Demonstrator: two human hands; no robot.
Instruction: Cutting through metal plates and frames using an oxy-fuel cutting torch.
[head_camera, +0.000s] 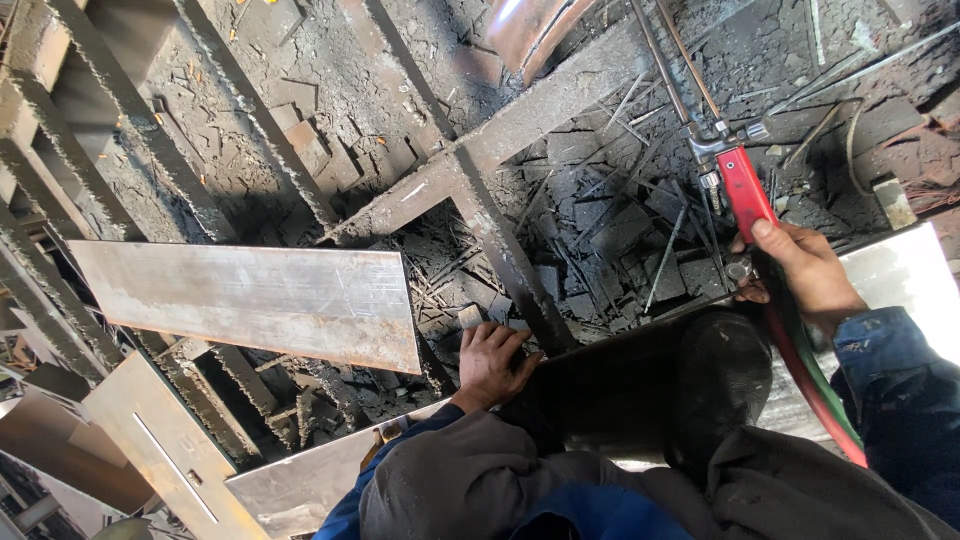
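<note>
My right hand grips the red handle of a cutting torch. Its two thin tubes run up and to the left toward the top edge, and red and green hoses trail down past my blue sleeve. My left hand rests palm down on the edge of a dark steel plate, fingers lying against a slag-crusted grate bar. My dark trousers and a knee fill the lower middle of the view.
A long flat steel plate lies across the grate at left. More cut plates sit at the lower left. Rusty grate bars cross the frame, with slag chunks and spent rods in the pit below.
</note>
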